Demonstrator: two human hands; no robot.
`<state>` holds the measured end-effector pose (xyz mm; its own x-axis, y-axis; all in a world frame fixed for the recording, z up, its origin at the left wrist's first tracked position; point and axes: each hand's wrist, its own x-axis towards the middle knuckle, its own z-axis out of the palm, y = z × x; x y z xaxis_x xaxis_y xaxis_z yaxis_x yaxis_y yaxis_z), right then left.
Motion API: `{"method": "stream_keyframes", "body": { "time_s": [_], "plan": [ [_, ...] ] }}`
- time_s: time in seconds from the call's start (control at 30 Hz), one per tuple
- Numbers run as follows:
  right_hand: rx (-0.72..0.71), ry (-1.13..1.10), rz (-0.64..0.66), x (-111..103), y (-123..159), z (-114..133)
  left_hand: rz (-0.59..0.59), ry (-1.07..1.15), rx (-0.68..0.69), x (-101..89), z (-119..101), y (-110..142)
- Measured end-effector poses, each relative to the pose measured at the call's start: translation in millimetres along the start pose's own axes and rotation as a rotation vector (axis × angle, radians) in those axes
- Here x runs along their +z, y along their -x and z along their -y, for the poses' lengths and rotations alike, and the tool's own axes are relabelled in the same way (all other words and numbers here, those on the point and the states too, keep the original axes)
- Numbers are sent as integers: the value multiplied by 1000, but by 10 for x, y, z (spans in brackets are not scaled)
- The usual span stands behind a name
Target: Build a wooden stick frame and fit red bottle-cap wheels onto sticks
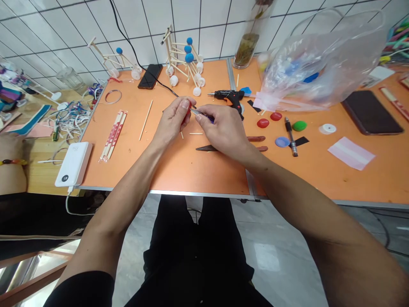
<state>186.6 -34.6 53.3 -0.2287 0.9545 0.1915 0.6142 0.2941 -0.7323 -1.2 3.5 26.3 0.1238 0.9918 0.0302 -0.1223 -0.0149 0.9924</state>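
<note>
Black trousers (194,251) are closest to the cam, and above them both forearms reach out over an orange tabletop (134,170). Left hand (172,121) has its fingers curled shut around something red (189,105), mostly hidden, so can't say what it is. Right hand (223,130) pinches a slim metal-tipped tool (200,114) with a blue handle, its tip up at the red bit, all just left of the hot glue gun (228,97). If that tip slips, it could jab the left fingers, they're so close. Right of the gun, a clear plastic bag (319,72) slumps with blue bits inside, and behind the gun a tall glass jar (246,51) holds dried brownish stuff.
</note>
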Motion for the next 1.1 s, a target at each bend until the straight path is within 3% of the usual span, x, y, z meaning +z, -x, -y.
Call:
{"method": "stream_keyframes", "body": {
  "time_s": [0.1,0.17,0.3,0.4,0.57,1.1],
  "plan": [
    [-94,523,-90,53,68,32,-3,-5,-20,-6,0,-22],
    [-127,655,-91,75,79,25,-2,8,-54,-27,-35,-53],
    [-156,549,-175,84,26,-60,-5,102,-184,-72,-180,-104],
    [-135,437,-166,53,-43,-102,29,171,-273,-75,-281,-96],
    [-162,324,-167,-17,-94,-75,105,213,-313,-57,-316,-57],
    [-211,564,-106,-14,70,6,112,219,-300,-74,-270,-55]
  ]
}}
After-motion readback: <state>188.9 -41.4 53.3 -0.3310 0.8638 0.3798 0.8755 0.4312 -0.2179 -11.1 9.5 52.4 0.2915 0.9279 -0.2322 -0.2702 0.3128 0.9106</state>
